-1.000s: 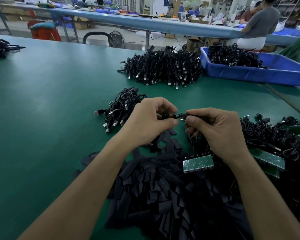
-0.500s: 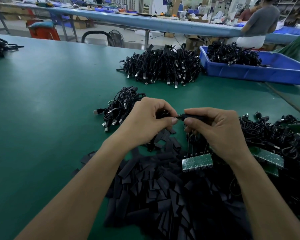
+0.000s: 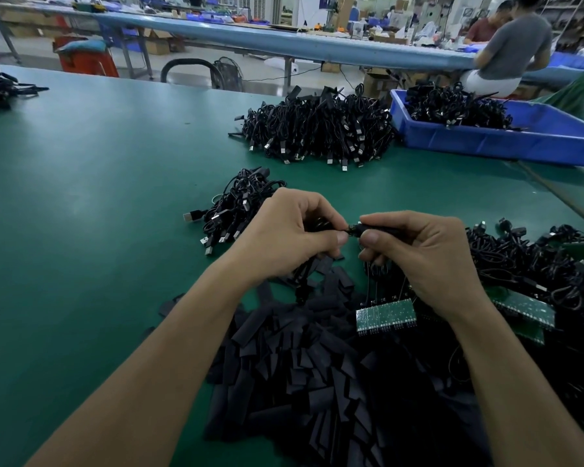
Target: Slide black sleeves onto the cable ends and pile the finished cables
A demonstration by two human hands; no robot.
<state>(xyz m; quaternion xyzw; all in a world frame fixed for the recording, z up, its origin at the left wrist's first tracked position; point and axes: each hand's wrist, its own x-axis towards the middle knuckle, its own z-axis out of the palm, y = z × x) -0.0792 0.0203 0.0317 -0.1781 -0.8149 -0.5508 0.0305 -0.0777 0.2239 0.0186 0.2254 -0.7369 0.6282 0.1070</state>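
Green counter (image 3: 81,230) much as before, the view only a touch lower than a second ago. At 12 o'clock, big pile of cables (image 3: 317,129), unmoved; at 1 o'clock, blue bin (image 3: 520,143) holding more. Heap of black sleeves (image 3: 300,365) spread at 6 o'clock, no change. Smaller cable pile (image 3: 236,207) at 10 o'clock of the hands, same spot. Tangle of cables with green boards (image 3: 536,281) at 3 o'clock. Dead centre: left hand (image 3: 290,230) clenched, pinching at the cable end; right hand (image 3: 429,251) gripping a sleeve (image 3: 378,228) between thumb and forefinger. Fingertips closer now than a second ago, almost touching, metal tip barely peeking out between them. Small green board (image 3: 385,316) dangling on thin wires under the right hand, as before.
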